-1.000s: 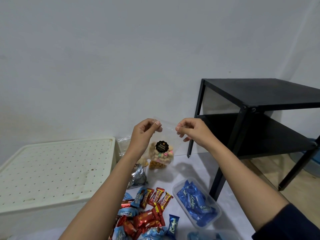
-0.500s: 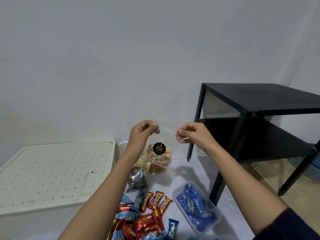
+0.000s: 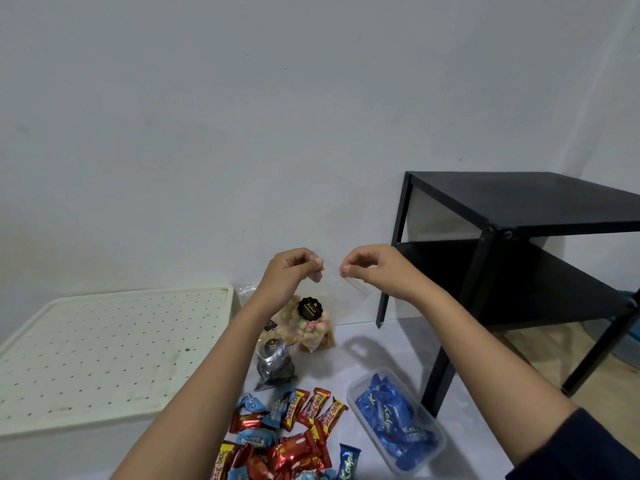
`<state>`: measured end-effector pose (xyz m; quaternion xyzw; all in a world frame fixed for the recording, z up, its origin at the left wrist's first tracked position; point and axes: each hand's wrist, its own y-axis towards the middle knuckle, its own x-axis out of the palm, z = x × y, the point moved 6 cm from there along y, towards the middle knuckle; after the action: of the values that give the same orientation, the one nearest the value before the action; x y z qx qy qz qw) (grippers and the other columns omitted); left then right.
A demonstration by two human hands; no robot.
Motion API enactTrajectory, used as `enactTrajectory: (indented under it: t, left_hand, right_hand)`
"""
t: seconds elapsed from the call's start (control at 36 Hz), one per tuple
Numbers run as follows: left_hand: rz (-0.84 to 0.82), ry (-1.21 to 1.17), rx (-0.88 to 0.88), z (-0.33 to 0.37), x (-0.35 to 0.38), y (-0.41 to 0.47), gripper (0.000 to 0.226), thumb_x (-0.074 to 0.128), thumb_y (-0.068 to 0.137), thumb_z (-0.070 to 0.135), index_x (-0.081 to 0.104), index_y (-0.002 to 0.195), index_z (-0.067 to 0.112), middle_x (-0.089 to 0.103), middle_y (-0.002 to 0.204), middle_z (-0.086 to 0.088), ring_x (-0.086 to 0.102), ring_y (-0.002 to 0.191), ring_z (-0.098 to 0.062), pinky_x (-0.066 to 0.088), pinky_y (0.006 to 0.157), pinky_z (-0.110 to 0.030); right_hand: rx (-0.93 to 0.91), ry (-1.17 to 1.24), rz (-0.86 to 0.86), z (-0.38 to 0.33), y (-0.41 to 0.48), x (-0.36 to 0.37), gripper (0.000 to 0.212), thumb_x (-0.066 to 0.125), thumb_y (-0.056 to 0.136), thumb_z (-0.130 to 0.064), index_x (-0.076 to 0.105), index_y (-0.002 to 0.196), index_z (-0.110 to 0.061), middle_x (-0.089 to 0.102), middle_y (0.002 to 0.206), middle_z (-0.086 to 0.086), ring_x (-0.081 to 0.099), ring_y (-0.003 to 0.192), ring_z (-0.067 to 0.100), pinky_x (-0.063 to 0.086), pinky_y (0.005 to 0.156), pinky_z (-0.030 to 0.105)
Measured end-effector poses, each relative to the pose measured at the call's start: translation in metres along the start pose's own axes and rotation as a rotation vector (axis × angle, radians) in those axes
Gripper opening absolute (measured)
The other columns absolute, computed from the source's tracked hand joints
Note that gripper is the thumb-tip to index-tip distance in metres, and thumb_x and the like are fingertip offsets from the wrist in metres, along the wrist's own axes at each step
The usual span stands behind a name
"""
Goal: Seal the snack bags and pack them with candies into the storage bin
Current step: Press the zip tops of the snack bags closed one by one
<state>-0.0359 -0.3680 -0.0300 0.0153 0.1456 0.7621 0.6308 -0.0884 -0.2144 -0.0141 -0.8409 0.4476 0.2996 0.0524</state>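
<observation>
Left grip [image 3: 291,271], right grip [image 3: 374,268] pinch snack bag [image 3: 311,325] top; pale floor [image 3: 363,355], grey wall [image 3: 277,116], black shelf [image 3: 519,199], lidded bin [image 3: 104,341]

On my feed: left hand [image 3: 294,268] and right hand [image 3: 374,268] bare, left forearm [image 3: 207,375] bare to frame edge. Plain dark navy sleeve [image 3: 588,448] starts near right elbow.

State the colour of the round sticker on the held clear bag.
Round sticker is black; head view.

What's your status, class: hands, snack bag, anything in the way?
Both up: left hand and right hand pinch snack bag at its top edge. Seal state unclear. Storage bin lid on; candies loose below.
</observation>
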Motion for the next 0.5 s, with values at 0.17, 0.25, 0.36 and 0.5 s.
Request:
enactTrajectory:
  t: [0.17, 0.25, 0.36, 0.5]
  left_hand:
    - [-0.023, 0.038, -0.008, -0.0035, -0.0018, 0.0002, 0.016, 0.057, 0.090, 0.009, 0.059, 0.075, 0.006, 0.060, 0.067, -0.007, 0.058, 0.056, -0.002, 0.043, 0.064, -0.007]
    - [-0.042, 0.048, -0.004, -0.0026, -0.0022, 0.0003, 0.017, 0.057, 0.089, 0.007, 0.060, 0.073, 0.006, 0.060, 0.066, -0.007, 0.058, 0.056, -0.002, 0.044, 0.063, -0.007]
    - [-0.069, 0.069, -0.012, -0.0033, -0.0016, -0.0003, 0.015, 0.059, 0.089, 0.008, 0.060, 0.074, 0.005, 0.061, 0.066, -0.005, 0.058, 0.057, -0.003, 0.043, 0.064, -0.007]
    - [-0.086, 0.093, -0.027, -0.0077, 0.0003, 0.0003, 0.014, 0.059, 0.088, 0.010, 0.062, 0.078, 0.001, 0.062, 0.067, -0.004, 0.058, 0.059, -0.004, 0.043, 0.066, -0.011]
  right_hand:
    - [0.009, -0.062, -0.050, -0.0013, 0.0029, 0.0020, 0.002, 0.072, 0.081, -0.017, 0.073, 0.081, -0.019, 0.071, 0.079, -0.004, 0.060, 0.072, 0.003, 0.047, 0.066, 0.016]
    - [0.038, -0.060, -0.078, 0.0003, 0.0021, 0.0045, 0.005, 0.070, 0.082, -0.014, 0.072, 0.085, -0.018, 0.071, 0.081, -0.001, 0.062, 0.075, 0.006, 0.050, 0.060, 0.016]
    - [0.062, -0.097, -0.101, 0.0007, 0.0005, 0.0063, 0.007, 0.067, 0.083, -0.014, 0.074, 0.086, -0.016, 0.072, 0.080, -0.001, 0.062, 0.074, 0.005, 0.051, 0.057, 0.017]
    - [0.093, -0.145, -0.106, 0.0023, -0.0005, 0.0076, 0.009, 0.066, 0.082, -0.015, 0.074, 0.083, -0.013, 0.070, 0.076, 0.000, 0.058, 0.068, 0.005, 0.049, 0.055, 0.017]
